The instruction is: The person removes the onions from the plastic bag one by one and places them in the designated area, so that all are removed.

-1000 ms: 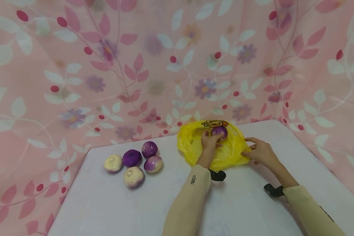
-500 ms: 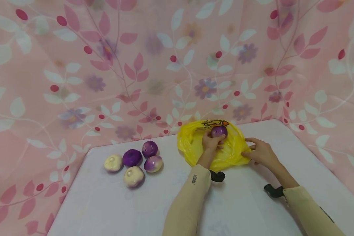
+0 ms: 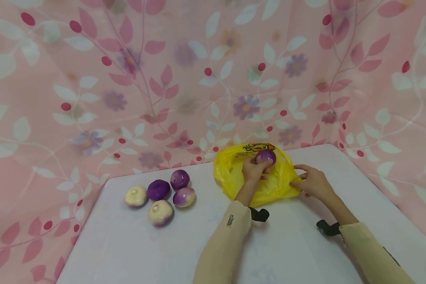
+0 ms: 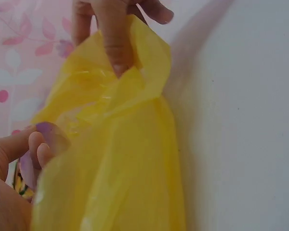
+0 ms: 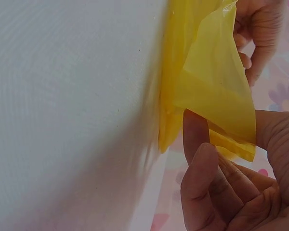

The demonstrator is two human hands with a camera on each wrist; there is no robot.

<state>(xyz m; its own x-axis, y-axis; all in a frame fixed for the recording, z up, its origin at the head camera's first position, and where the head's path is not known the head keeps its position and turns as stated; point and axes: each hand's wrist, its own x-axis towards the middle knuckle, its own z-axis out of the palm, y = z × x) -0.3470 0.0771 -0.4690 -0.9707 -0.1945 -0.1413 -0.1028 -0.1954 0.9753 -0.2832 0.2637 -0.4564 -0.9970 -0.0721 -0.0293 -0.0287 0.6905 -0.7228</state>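
Note:
A glossy purple turnip (image 3: 265, 156) is held in my left hand (image 3: 252, 171) at the mouth of a yellow plastic bag (image 3: 225, 179). The left wrist view shows the thumb and fingers around the turnip (image 4: 52, 136), partly hidden by the bag's side (image 4: 130, 163). My right hand (image 3: 316, 184) pinches the right edge of the bag's opening. Up close in the right wrist view, the thumb and index finger of this hand (image 5: 231, 192) have the thin plastic (image 5: 214, 82) between them. What lies deeper in the bag is hidden.
Left of the bag, several more turnips sit in a cluster on the white table (image 3: 127, 248): a dark purple one (image 3: 158, 190), a purple one (image 3: 179, 179), a purple-white one (image 3: 184, 197) and pale ones (image 3: 160, 213). A pink floral curtain (image 3: 184, 86) hangs behind the table.
My left hand and the turnip have shifted very slightly up and to the right at the bag's mouth. The right hand keeps its grip on the bag's edge. The clustered turnips have not moved.

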